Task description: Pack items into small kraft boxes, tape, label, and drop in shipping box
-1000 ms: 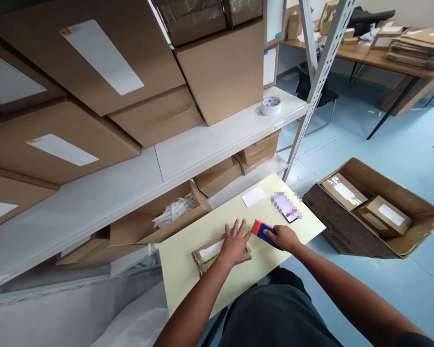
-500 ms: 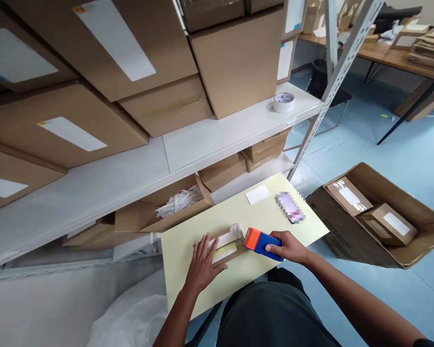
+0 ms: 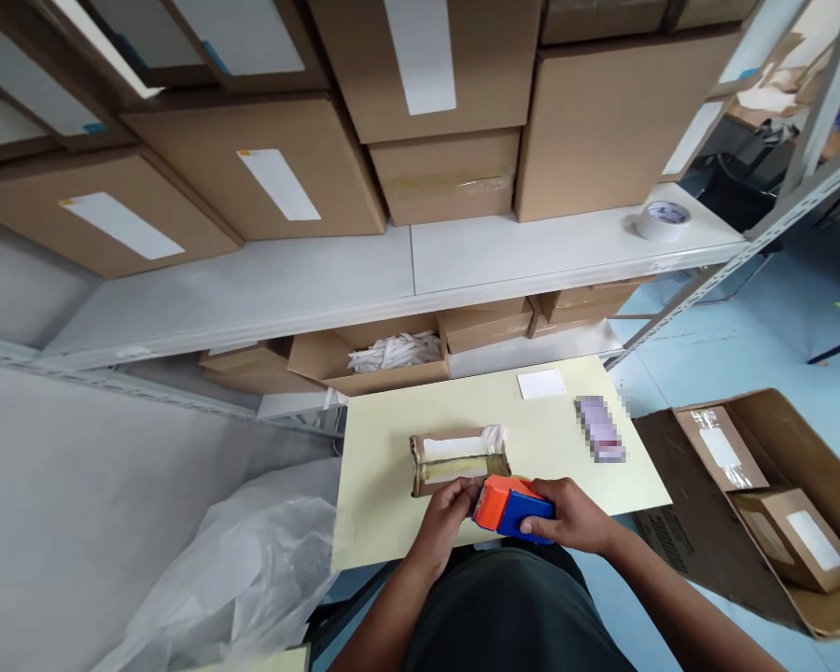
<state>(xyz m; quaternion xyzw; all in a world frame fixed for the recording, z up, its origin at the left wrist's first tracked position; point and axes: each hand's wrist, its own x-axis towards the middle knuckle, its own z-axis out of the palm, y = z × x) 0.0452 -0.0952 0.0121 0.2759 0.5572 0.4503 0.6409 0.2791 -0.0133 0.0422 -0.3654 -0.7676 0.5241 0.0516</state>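
A small brown cardboard parcel (image 3: 455, 459) with clear tape and a white label lies on the pale yellow table (image 3: 385, 504). My right hand (image 3: 570, 513) is wrapped round an orange and blue tape dispenser (image 3: 511, 505) at the table's near edge. My left hand (image 3: 448, 509) has its fingers curled at the dispenser's orange front end, just below the parcel, pinching something I cannot make out.
A white card (image 3: 540, 384) and a phone (image 3: 600, 441) lie on the table's far right. White shelving (image 3: 406, 271) with stacked cartons and a tape roll (image 3: 662, 220) stands behind. An open carton (image 3: 777, 504) with small boxes sits on the floor at right; a plastic bag (image 3: 245, 579) at left.
My left hand left the parcel's top and came to the dispenser's front. The dispenser moved from the parcel's right end toward me. The view has swung left.
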